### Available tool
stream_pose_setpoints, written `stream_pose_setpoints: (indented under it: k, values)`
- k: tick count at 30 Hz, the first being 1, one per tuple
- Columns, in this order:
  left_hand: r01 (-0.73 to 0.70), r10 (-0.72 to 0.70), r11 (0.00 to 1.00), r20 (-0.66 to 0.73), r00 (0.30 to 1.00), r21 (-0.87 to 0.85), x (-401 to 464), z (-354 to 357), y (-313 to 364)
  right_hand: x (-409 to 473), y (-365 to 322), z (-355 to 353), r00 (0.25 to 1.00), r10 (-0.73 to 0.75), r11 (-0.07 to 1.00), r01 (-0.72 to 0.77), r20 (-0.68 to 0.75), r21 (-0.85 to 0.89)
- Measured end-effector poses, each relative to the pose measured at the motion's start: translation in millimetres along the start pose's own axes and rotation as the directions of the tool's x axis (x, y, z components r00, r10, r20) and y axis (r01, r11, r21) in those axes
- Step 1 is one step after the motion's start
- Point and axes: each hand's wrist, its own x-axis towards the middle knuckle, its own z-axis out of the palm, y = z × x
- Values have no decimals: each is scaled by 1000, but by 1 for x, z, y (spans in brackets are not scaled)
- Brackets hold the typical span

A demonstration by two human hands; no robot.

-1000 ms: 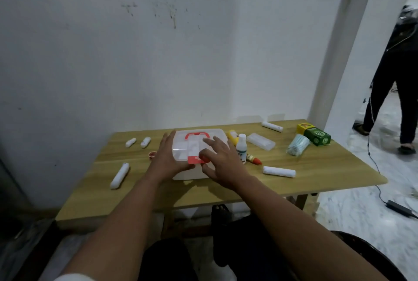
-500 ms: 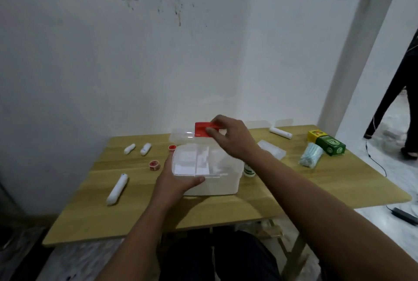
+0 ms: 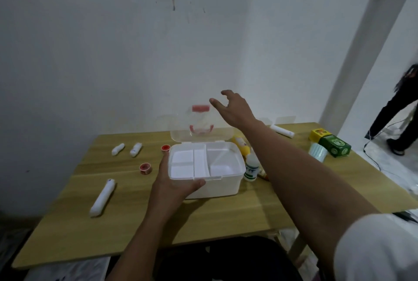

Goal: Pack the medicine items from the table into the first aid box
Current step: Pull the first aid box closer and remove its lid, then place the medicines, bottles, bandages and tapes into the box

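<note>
The white first aid box [image 3: 228,184] sits mid-table with its clear lid [image 3: 201,127] raised upright; a red latch tops the lid. A divided white tray fills the box. My left hand [image 3: 172,181] grips the box's front left corner. My right hand [image 3: 235,108] hovers beside the lid's top edge, fingers apart, holding nothing. On the table lie a long white tube [image 3: 103,197], two short white tubes [image 3: 126,149], two red tape rolls [image 3: 145,168], a white bottle [image 3: 251,168], a yellow bottle [image 3: 242,145], a white roll [image 3: 282,131], face masks [image 3: 317,151] and green and yellow boxes [image 3: 336,145].
The wooden table [image 3: 226,217] stands against a white wall. A person in dark clothes [image 3: 400,111] walks on the tiled floor at the far right, near a cable. My dark-clothed lap is below the table's front edge.
My right hand unlatched the lid and swung it up to upright, then let go. My left hand shifted from the lid to the box's front corner. The camera moved closer.
</note>
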Motion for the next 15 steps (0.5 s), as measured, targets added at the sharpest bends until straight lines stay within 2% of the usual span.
stream_pose_setpoints:
  k: [4,7,10,15]
  values:
    - [-20,20,999,-26,999,-25,-2,4,2,-14,50,-27,999,29,995,-33,-44,-92]
    - [-25,24,1000,-50,998,-6,2,5,3,-22,106,-62,977,156,977,-175,-142,-125]
    - [-41,42,998,-20,999,42,7,6,-1,-34,167,-98,922,328,920,-361,-207,-152]
    - [-6,10,995,-34,999,103,11,10,-7,-45,258,-131,797,574,761,-604,-186,-239]
